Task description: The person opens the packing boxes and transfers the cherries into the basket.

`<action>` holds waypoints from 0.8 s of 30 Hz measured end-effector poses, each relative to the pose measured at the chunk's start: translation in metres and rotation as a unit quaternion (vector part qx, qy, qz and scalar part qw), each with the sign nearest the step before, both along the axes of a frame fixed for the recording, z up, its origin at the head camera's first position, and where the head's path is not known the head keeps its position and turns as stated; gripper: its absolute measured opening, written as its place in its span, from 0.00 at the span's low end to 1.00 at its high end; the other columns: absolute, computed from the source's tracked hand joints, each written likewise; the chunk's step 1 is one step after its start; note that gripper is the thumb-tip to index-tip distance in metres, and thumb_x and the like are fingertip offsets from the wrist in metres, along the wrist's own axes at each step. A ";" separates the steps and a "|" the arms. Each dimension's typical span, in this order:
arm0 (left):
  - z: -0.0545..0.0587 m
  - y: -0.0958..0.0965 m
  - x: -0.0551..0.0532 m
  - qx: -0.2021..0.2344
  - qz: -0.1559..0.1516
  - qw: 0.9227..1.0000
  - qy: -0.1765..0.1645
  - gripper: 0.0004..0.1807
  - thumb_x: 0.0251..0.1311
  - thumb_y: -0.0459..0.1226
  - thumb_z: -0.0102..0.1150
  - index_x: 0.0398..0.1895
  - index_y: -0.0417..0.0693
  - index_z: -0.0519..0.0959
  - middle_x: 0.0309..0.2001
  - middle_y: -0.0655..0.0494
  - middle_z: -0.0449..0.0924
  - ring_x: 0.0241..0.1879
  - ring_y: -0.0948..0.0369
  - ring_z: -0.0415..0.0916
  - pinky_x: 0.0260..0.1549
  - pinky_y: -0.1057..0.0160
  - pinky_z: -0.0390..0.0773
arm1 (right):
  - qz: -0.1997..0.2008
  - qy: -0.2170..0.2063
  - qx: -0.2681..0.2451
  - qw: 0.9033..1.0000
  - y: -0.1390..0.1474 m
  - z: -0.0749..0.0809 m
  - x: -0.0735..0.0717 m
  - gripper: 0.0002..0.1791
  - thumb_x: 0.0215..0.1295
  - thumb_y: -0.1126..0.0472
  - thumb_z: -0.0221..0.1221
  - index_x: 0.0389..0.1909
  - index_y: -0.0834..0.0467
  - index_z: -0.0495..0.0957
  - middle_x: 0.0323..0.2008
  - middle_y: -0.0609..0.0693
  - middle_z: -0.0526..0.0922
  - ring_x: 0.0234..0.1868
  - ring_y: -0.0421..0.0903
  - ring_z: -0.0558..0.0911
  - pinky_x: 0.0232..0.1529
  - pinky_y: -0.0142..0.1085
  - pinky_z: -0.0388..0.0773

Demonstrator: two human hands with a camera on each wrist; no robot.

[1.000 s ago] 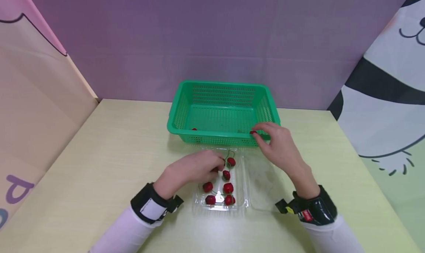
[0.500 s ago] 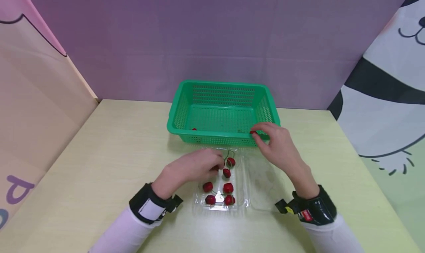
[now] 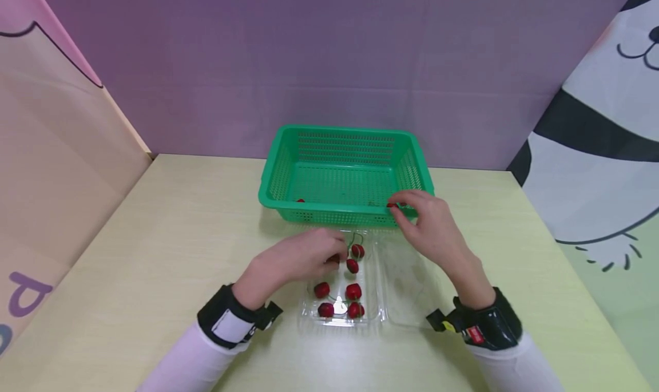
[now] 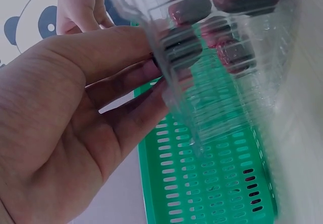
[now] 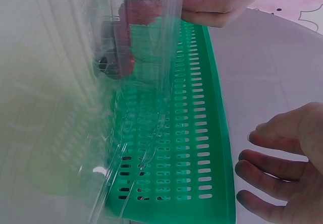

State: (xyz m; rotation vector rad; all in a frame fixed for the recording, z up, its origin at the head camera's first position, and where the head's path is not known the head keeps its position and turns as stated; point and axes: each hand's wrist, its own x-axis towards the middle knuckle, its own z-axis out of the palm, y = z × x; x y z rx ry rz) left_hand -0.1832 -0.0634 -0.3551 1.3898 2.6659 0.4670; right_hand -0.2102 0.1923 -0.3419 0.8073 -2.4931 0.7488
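Your left hand (image 3: 304,257) centre-frame, fingers pinching a cherry (image 3: 333,259) in the clear tray (image 3: 368,277), your right hand (image 3: 431,223), fingers apart, at the green basket (image 3: 329,207) lower-right rim, table (image 3: 180,226) room at left

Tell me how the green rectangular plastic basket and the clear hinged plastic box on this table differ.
Colour: the green rectangular plastic basket is solid green, while the clear hinged plastic box is see-through.
Walls: the basket's are slotted; the box's show no such slots.
Size: the basket looks wider than the box's filled half.
Lid: the box has a clear lid folded open; the basket shows none.
Both stand open-topped on the pale wooden table.
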 end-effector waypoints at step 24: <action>0.010 -0.007 0.000 0.024 0.008 1.000 0.018 0.02 0.61 0.32 0.65 0.36 0.45 0.84 0.36 0.61 0.77 0.36 0.65 0.77 0.37 0.75 0.73 | 0.008 -0.019 0.006 1.000 -0.004 0.005 0.011 0.07 0.64 0.68 0.63 0.42 0.62 0.83 0.43 0.50 0.83 0.46 0.50 0.81 0.45 0.40 0.76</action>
